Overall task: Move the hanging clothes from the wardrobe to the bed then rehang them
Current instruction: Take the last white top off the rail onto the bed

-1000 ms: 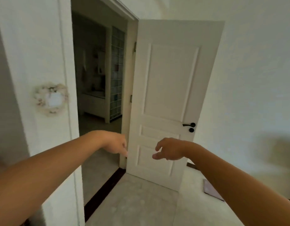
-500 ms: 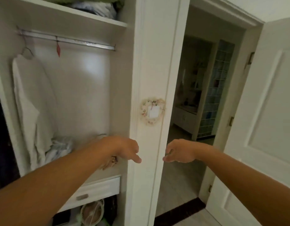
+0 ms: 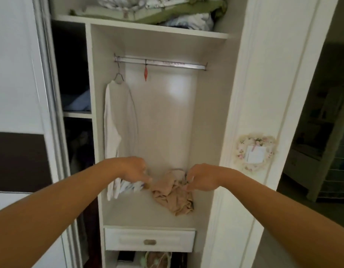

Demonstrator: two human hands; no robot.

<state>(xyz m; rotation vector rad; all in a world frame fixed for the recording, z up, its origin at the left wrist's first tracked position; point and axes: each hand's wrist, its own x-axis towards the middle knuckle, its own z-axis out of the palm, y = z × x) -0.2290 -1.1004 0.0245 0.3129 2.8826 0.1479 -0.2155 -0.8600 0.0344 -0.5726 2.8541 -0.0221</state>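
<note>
A: In the head view, what are the hands doing?

B: The left hand (image 3: 135,169) and the right hand (image 3: 201,176) are reaching into the wardrobe (image 3: 237,93), apart, fingers loosely curled. Whether they are gripping anything, I cannot tell.

A: And the clothes?

B: A white garment (image 3: 119,120) is hanging on a hanger (image 3: 119,76) from the rail (image 3: 167,63). A beige cloth (image 3: 173,194) is lying crumpled below, near the right hand.

Counts: 2 hands, left hand (image 3: 133,169) and right hand (image 3: 202,177). 1 white garment (image 3: 119,122) on 1 hanger (image 3: 119,76), 1 rail (image 3: 160,63), 1 red tag (image 3: 145,74), 1 beige heap (image 3: 173,194), 1 drawer (image 3: 150,239), lower centre.
</note>
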